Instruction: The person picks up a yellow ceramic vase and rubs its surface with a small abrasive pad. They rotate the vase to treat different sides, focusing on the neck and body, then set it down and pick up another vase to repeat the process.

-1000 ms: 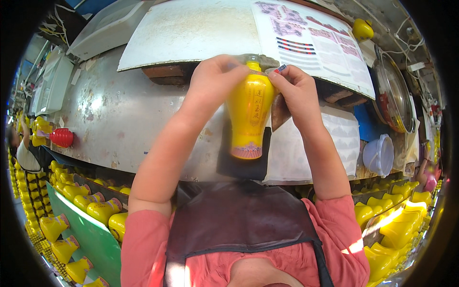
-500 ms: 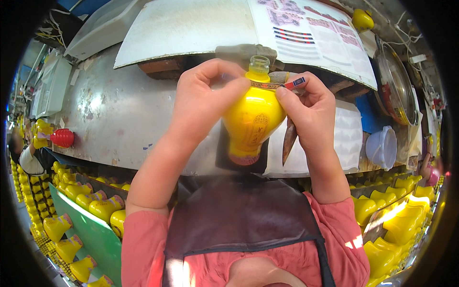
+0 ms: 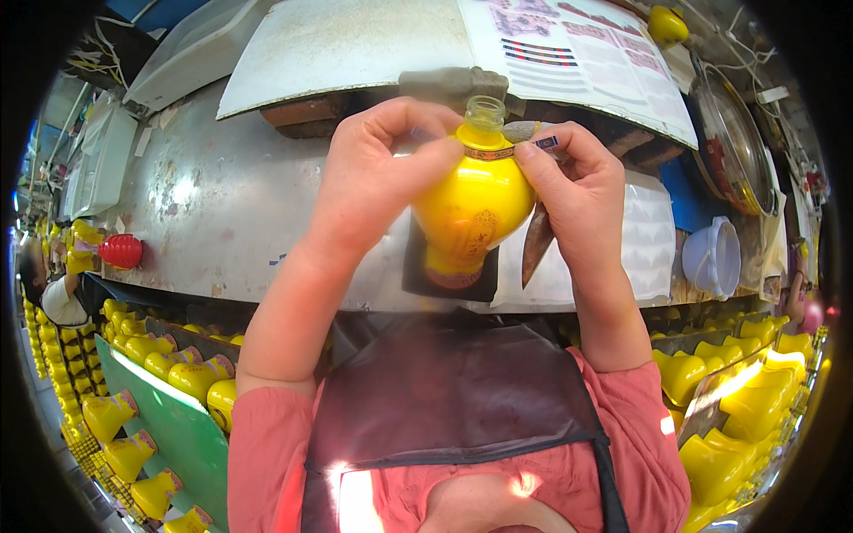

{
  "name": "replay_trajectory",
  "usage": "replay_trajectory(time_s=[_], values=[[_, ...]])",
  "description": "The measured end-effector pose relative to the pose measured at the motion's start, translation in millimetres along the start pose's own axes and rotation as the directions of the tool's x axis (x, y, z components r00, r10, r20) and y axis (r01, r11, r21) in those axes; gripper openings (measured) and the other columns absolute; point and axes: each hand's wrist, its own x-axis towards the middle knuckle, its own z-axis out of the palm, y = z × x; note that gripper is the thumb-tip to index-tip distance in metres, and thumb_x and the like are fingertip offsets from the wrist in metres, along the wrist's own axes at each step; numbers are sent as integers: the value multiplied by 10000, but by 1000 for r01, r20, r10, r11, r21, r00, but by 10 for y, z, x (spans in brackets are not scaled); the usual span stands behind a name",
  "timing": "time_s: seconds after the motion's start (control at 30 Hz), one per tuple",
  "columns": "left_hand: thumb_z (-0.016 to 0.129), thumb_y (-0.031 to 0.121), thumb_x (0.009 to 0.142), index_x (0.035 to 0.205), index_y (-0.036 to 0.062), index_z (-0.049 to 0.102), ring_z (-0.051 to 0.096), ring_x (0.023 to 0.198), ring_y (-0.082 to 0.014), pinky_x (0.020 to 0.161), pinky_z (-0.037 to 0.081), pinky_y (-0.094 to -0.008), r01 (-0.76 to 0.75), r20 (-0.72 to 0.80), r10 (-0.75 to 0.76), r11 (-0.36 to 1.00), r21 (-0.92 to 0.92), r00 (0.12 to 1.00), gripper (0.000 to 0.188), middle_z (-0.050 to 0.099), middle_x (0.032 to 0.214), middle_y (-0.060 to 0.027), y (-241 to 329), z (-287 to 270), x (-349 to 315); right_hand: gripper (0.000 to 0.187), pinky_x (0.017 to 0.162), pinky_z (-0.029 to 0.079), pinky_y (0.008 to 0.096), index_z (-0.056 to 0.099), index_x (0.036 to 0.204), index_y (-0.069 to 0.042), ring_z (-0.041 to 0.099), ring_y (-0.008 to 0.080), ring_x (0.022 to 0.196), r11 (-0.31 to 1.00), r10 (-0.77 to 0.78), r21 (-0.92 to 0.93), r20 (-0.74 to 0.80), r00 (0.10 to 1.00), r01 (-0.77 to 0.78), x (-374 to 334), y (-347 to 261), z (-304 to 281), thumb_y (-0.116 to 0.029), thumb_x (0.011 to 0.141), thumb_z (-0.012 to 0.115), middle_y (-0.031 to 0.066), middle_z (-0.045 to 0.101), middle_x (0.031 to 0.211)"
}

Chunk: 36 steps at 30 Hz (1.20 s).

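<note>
A glossy yellow bottle with a clear glass neck stands upright between my hands, with faint ornament on its front. A narrow patterned decal strip lies across its shoulder below the neck. My left hand is closed, thumb and fingertips pinching at the strip's left end beside the bottle. With thumb and forefinger my right hand pinches the strip's other side, where its blue end sticks out. A pointed brown blade-like tool hangs beneath the right palm; its hold there is partly hidden.
Behind the bottle, a white board carries a printed decal sheet. A pale sheet and a light blue bucket lie to the right. A red ribbed object stands left. Rows of yellow bottles flank me. Another person is at far left.
The right end of the strip has turned and lies closer to the bottle's shoulder, with less of it sticking out past my right fingers. The whole view has shifted slightly.
</note>
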Motion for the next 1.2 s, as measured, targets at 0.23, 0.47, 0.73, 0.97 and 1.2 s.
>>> replay_trajectory(time_s=[0.23, 0.47, 0.73, 0.97, 1.2], values=[[725, 43, 871, 847, 14, 687, 656, 991, -114, 949, 517, -294, -18, 45, 20, 998, -55, 999, 53, 756, 1083, -79, -12, -38, -11, 139, 540, 387, 191, 720, 936, 3, 534, -11, 602, 995, -10, -100, 36, 999, 13, 7, -7, -31, -122, 890, 760, -33, 662, 733], [731, 3, 866, 876, 38, 682, 657, 1010, -139, 948, 514, -304, 16, 73, -9, 995, -102, 997, 61, 737, 1129, -102, -47, -57, -14, 157, 540, 391, 191, 740, 976, -3, 543, -7, 605, 997, -16, -74, 63, 998, 21, 42, 14, -34, -138, 899, 760, -28, 677, 738], [731, -9, 867, 863, 37, 681, 671, 1003, -142, 948, 525, -311, -6, 78, 14, 995, -102, 997, 69, 746, 1119, -109, -66, -69, -27, 163, 625, 482, 195, 738, 1025, 10, 629, 27, 704, 996, -20, -78, 145, 989, 32, 69, -21, -84, -108, 913, 743, 5, 734, 884], [752, 40, 887, 900, 9, 724, 664, 985, -107, 925, 527, -287, -39, 87, 46, 996, -86, 995, 44, 759, 1075, -67, -63, -61, -47, 356, 508, 366, 173, 665, 1331, -24, 471, 0, 528, 999, 51, -24, 241, 969, -46, 261, -75, -222, -121, 989, 638, -59, 560, 653], [754, 46, 887, 900, 15, 721, 659, 1000, -108, 934, 524, -289, -35, 83, 43, 995, -99, 996, 48, 757, 1082, -64, -63, -53, -55, 403, 382, 420, 204, 663, 1295, 44, 570, 45, 456, 957, 138, -290, 479, 867, 7, 225, -288, -250, -165, 958, 738, 74, 734, 779]])
